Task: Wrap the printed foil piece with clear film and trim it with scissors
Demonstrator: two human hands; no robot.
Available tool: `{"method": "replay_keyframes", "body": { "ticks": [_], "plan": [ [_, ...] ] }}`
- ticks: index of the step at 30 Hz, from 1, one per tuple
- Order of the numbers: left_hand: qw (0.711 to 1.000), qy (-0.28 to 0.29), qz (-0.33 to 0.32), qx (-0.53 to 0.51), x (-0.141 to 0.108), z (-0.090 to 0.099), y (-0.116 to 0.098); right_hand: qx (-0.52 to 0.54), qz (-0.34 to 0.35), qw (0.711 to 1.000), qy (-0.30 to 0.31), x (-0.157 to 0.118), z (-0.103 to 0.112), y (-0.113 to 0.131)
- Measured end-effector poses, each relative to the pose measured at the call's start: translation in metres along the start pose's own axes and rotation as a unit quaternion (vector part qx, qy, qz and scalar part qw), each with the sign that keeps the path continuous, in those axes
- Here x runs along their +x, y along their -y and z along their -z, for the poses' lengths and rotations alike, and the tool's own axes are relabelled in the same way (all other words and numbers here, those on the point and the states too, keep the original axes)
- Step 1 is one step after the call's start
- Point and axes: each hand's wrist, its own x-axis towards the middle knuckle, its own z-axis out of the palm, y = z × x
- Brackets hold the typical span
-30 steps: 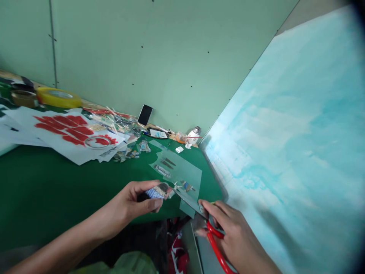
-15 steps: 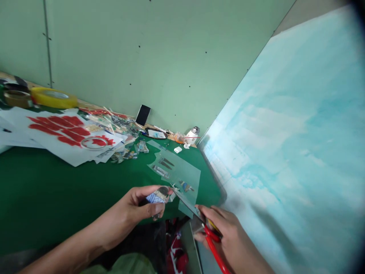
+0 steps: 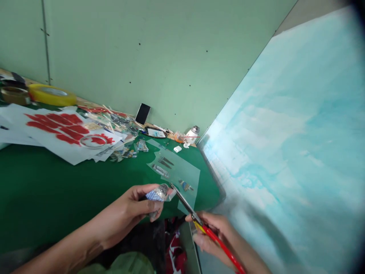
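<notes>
On the near side of the clear sheet [image 3: 185, 167], the right hand [image 3: 225, 232] has its grip curled around red-handled scissors [image 3: 214, 238], while the left hand's [image 3: 137, 203] grip is pinched closed on a printed cutout [image 3: 156, 193]. The sheet lies on the green surface [image 3: 71, 198]; beyond it stand a white container [image 3: 192, 134] and, further left, a phone [image 3: 142, 113]

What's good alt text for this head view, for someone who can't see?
A person's left hand holds a small patterned piece while the right hand grips red-handled scissors, their tips close to its edge. On a green table beyond lie a translucent sheet bearing small cutouts and, further left, papers with red shapes.
</notes>
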Motion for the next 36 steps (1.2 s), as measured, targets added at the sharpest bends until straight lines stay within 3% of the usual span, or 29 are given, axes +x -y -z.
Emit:
{"method": "replay_keyframes", "body": {
  "ticks": [5,12,19,27,32,36],
  "plan": [
    [1.000,0.001,0.020,-0.001,-0.001,0.002,-0.003,0.002,0.006,1.000,0.009,0.001,0.002,-0.009],
    [1.000,0.010,0.013,0.005,-0.001,0.003,-0.002,0.028,0.003,0.999,0.035,-0.003,0.003,0.005],
    [1.000,0.011,0.008,0.002,0.001,0.003,-0.002,-0.013,-0.056,0.998,-0.003,0.001,-0.003,0.008],
    [0.999,0.023,0.039,-0.004,0.001,0.007,0.000,-0.054,-0.012,0.997,-0.048,0.000,-0.002,0.000],
    [0.998,0.028,0.050,-0.031,0.000,0.006,-0.002,-0.088,-0.022,0.995,-0.045,-0.002,0.001,0.003],
    [0.996,0.041,0.061,-0.044,0.000,0.007,-0.007,-0.156,0.034,0.986,-0.055,-0.005,0.005,0.005]
  ]
}}
